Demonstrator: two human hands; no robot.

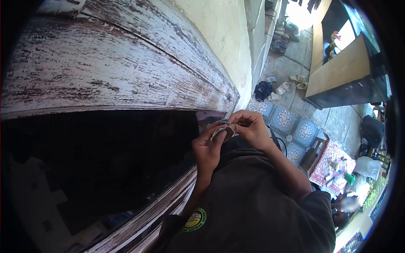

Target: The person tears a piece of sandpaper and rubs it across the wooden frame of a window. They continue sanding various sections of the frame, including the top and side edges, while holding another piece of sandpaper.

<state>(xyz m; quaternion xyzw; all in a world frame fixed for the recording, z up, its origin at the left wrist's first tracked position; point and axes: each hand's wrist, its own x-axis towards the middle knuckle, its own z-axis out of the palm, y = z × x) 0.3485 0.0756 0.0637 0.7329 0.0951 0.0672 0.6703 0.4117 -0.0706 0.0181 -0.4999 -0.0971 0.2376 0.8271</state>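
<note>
Head view. Small brown piece point(224, 135) held up in front of the chest, just by the end of a worn, white-painted wooden frame point(126, 80); material not identifiable at this size. Left hand point(205, 147): fingers curled in, thumb pressed flat on the piece, gap closed around it. Right hand point(252, 130): thumb and forefinger pinched together at the piece's near-right edge, other fingers bent; exact fingertip contact partly hidden.

Edges and room: the frame's lower edge runs across to a corner close above both hands, so little room on that side. To the left of the left hand, a dark opening point(126, 156), bounded below by a second painted rail point(139, 225); depth cannot be judged. Plain wall point(223, 33) beyond the frame. Dark shirt point(261, 202) close under the wrists. Widest open room lies to the right, over flower-patterned tiles point(283, 118) and grey floor point(291, 61), as far as a wooden cabinet point(339, 76).

Counts: hands, 2; brown piece, 1; round badge point(195, 219) on shirt, 1; cabinet, 1; low table with red-patterned cloth point(320, 164), 1; green cup point(349, 178) at its edge, 1; other person point(341, 217), lower right, 1. Footwear point(282, 87) along the floor: several, overlapping, full count uncertain.
</note>
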